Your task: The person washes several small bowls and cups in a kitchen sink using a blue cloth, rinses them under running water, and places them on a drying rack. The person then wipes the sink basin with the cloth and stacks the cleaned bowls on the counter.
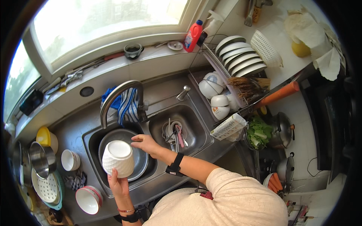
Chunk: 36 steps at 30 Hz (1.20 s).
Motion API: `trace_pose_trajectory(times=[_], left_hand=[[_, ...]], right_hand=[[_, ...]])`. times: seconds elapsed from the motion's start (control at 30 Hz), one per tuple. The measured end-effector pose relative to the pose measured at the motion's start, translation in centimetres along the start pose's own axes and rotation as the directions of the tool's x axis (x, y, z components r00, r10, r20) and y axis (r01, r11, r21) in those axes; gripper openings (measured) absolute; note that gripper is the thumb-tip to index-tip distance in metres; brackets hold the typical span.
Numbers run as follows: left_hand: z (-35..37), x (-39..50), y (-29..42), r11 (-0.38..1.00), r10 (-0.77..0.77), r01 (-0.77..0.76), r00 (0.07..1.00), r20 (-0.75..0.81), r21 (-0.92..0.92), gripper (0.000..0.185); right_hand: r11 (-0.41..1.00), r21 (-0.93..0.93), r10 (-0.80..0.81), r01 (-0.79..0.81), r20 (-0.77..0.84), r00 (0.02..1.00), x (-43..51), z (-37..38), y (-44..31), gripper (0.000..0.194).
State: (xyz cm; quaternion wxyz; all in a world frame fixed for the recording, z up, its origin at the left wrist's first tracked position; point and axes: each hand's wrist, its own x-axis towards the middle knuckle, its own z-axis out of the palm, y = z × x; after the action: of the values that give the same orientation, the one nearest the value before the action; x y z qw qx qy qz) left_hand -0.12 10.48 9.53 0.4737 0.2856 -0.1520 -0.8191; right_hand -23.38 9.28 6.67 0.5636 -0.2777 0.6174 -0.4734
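Note:
My left hand (118,185) grips a white textured ceramic bowl (118,162) near its rim, with the bowl's base facing up. The bowl is over a round metal basin (142,162) in the left sink compartment. Just to the right of the bowl, my right hand (145,144) is above the basin, fingers apart and holding nothing. The curved faucet (121,87) arches over the sink behind both hands. Cutlery and a pink-handled utensil (179,135) lie in the right sink compartment.
Bowls (88,200), a steel pot (42,161) and a perforated white strainer (45,185) stand on the left counter. Striped cloths (128,104) hang behind the faucet. A dish rack (220,73) with plates and bowls is at the right, near a cleaver-shaped orange handle (278,94).

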Motion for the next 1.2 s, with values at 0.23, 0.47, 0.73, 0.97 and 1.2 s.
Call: trace_pose_trajectory(times=[0.23,0.47,0.73,0.97,1.2], left_hand=[[-0.5,-1.5,1.3,0.988,-0.149,0.145,0.987,0.068,0.049,0.059],[0.4,-1.2,-0.3,0.978,-0.208,0.207,0.94,0.27,0.034,0.074],[5.5,2.3,-2.1,0.934,-0.344,0.294,0.894,0.287,0.203,0.068],[6.7,3.9,-3.9,0.925,-0.318,0.272,0.937,0.145,0.266,0.05],[-10.4,-1.0,-6.3,-0.065,0.201,-0.142,0.968,0.152,0.988,0.023]], right_hand=[[0.893,0.148,0.375,-0.425,0.277,0.885,-3.3,-1.0,-2.5,0.079],[0.802,0.208,0.179,-0.56,0.811,0.557,-6.0,-3.5,-1.9,0.094],[0.822,0.444,0.067,-0.358,0.548,0.834,-8.6,-5.6,-2.6,0.081],[0.695,0.711,-0.073,-0.104,0.214,0.974,-8.1,-11.7,-5.4,0.076],[0.749,0.482,-0.029,0.454,-0.661,0.75,1.3,-23.9,-12.0,0.073]])
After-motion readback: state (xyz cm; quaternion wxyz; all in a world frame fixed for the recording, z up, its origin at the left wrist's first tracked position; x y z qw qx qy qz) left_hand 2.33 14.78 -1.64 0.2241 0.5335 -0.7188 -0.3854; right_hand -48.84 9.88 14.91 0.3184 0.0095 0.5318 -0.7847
